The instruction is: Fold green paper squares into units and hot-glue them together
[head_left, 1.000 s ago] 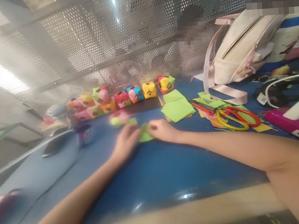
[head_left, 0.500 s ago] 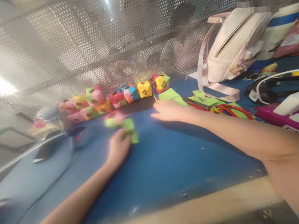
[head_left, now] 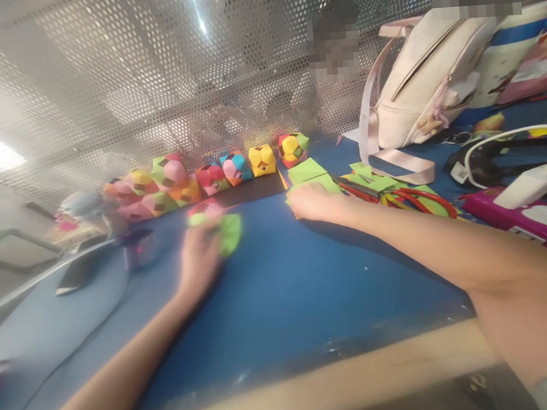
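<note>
My left hand (head_left: 198, 251), blurred, is closed on a folded green paper piece (head_left: 231, 234) above the blue table. Just beyond its fingers shows a pink and green folded paper ball (head_left: 206, 208); whether the hand grips this too I cannot tell. My right hand (head_left: 313, 200) has its fingers curled and pressed together at the near left edge of a stack of green paper (head_left: 307, 170). Its fingertips are partly hidden, and thin orange edges show by the stack. Along the back stand several colourful folded paper balls, among them a yellow one (head_left: 262, 161).
Red-handled scissors (head_left: 423, 196) lie among green paper scraps right of the stack. Farther right are a white backpack (head_left: 422, 82) with a trailing strap and a magenta power strip (head_left: 512, 213). A perforated metal screen (head_left: 162, 81) closes the back. A dark cable (head_left: 83, 337) crosses the left side.
My left hand has moved a little left and up with the green piece, towards the paper ball. My right hand's fingers, outstretched before, are now curled in at the stack.
</note>
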{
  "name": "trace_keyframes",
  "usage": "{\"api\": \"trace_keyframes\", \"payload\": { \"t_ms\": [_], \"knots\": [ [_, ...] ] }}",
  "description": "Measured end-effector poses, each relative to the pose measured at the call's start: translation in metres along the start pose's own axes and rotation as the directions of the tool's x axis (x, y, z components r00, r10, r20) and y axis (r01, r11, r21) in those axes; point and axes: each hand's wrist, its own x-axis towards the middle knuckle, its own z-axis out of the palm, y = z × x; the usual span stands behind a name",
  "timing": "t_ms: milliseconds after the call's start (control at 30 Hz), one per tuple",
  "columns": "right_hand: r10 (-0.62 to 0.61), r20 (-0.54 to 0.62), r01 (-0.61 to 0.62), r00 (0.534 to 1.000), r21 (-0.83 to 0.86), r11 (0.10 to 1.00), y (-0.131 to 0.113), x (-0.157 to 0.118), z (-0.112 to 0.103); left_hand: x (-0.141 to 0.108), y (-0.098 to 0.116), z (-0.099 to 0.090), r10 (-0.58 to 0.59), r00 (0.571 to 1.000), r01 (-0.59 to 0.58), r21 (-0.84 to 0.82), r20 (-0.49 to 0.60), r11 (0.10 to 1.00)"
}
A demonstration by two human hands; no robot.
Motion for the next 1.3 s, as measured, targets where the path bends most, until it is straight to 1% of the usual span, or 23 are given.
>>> {"api": "trace_keyframes", "payload": {
  "t_ms": [100, 200, 267, 400, 533, 667, 800, 867, 967, 1067, 1133, 1167, 1233, 1300],
  "knots": [
    [-0.017, -0.018, 0.017, 1.0, -0.011, 1.0, -0.002, -0.001, 0.001, -0.002, 0.0, -0.002, 0.076, 0.995, -0.078, -0.019, -0.071, 0.997],
    [-0.03, -0.026, 0.029, 0.999, -0.009, 1.0, -0.002, -0.001, 0.002, -0.007, 0.004, -0.003, 0.129, 0.988, -0.13, -0.004, -0.085, 0.991],
    [-0.029, -0.027, 0.029, 0.999, 0.001, 1.0, -0.001, 0.0, 0.002, -0.012, 0.01, -0.003, 0.165, 0.984, -0.165, 0.01, -0.066, 0.986],
    [-0.009, -0.036, 0.01, 0.999, 0.035, 0.999, 0.004, 0.004, 0.002, -0.024, 0.022, -0.001, 0.239, 0.971, -0.239, 0.022, 0.013, 0.971],
    [0.022, -0.046, -0.018, 0.999, 0.069, 0.997, 0.011, 0.005, 0.0, -0.033, 0.03, 0.0, 0.313, 0.945, -0.315, 0.006, 0.094, 0.949],
    [0.064, -0.047, -0.06, 0.997, 0.086, 0.994, 0.02, 0.004, -0.011, -0.036, 0.031, 0.002, 0.386, 0.913, -0.388, -0.012, 0.132, 0.922],
    [0.115, -0.063, -0.108, 0.991, 0.095, 0.99, 0.029, 0.0, -0.027, -0.036, 0.029, 0.003, 0.391, 0.909, -0.393, -0.018, 0.141, 0.919],
    [0.15, -0.114, -0.139, 0.982, 0.1, 0.985, 0.032, -0.003, -0.034, -0.035, 0.028, 0.003, 0.388, 0.909, -0.39, -0.016, 0.155, 0.921],
    [0.208, -0.232, -0.179, 0.95, 0.139, 0.974, 0.037, -0.007, -0.044, -0.035, 0.029, 0.004, 0.384, 0.906, -0.39, -0.005, 0.178, 0.921],
    [0.221, -0.316, -0.147, 0.923, 0.242, 0.959, 0.042, -0.011, -0.055, -0.035, 0.031, 0.004, 0.367, 0.911, -0.371, -0.018, 0.19, 0.929],
    [0.219, -0.346, -0.083, 0.913, 0.367, 0.926, 0.044, -0.014, -0.062, -0.035, 0.032, 0.004, 0.34, 0.921, -0.338, -0.044, 0.188, 0.94],
    [0.218, -0.351, -0.043, 0.91, 0.444, 0.895, 0.044, -0.014, -0.065, -0.035, 0.031, 0.004, 0.327, 0.927, -0.321, -0.064, 0.186, 0.945],
    [0.216, -0.339, 0.037, 0.916, 0.607, 0.794, 0.042, -0.016, -0.07, -0.033, 0.03, 0.004, 0.294, 0.938, -0.277, -0.114, 0.184, 0.954],
    [0.188, -0.308, 0.116, 0.933, 0.749, 0.652, 0.036, -0.016, -0.071, -0.031, 0.028, 0.005, 0.207, 0.955, -0.172, -0.175, 0.211, 0.97]
  ]
}}
